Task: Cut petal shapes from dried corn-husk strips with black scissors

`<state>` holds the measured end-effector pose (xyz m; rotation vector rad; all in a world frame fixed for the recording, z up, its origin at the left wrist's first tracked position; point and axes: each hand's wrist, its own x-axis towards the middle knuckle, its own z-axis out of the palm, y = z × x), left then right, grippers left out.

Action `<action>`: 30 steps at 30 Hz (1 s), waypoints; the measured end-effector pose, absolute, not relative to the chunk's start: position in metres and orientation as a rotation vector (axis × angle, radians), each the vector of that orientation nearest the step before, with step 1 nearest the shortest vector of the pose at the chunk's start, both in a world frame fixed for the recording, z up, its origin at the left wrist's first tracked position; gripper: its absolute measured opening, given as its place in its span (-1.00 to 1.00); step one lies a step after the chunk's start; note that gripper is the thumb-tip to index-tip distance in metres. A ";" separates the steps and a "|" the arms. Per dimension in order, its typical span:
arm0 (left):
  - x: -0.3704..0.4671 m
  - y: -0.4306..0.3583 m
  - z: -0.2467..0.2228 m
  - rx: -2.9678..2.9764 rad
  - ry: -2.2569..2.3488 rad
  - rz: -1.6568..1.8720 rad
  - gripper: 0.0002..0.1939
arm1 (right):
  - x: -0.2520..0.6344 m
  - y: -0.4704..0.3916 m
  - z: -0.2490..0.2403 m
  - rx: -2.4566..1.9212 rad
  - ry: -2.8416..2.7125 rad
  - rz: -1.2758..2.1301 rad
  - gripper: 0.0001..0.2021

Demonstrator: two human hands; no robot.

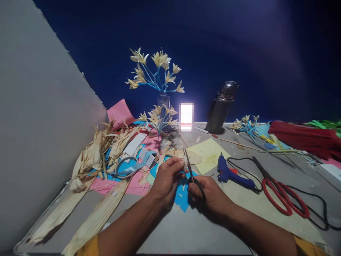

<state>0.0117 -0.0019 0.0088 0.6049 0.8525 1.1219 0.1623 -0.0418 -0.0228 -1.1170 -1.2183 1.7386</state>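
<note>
In my right hand [209,193] is a small pair of black-handled scissors [196,185], fingers through the loops and the narrow blades pointing up and away. My left hand [167,177] pinches a small pale piece of what looks like dried husk [185,166] between thumb and fingers, right beside the blades. Whether the blades touch it I cannot tell. Beneath both hands lies a blue paper sheet [183,202] scattered with tiny pale scraps. A longer strip of husk [195,157] rests just beyond the fingertips, partly over a yellow-green paper [211,151].
A blue glue gun [234,174] and large red-handled scissors [283,195] lie to the right. Husks [97,153], pink paper [106,186] and a tape roll [128,167] fill the left. Behind stand husk flowers [160,60] in a bottle, a glowing lamp [186,117] and a flask [221,108].
</note>
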 end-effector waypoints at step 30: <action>0.015 -0.014 0.009 0.755 0.725 0.754 -0.76 | 0.177 -0.030 0.007 -1.087 -0.846 1.549 -0.67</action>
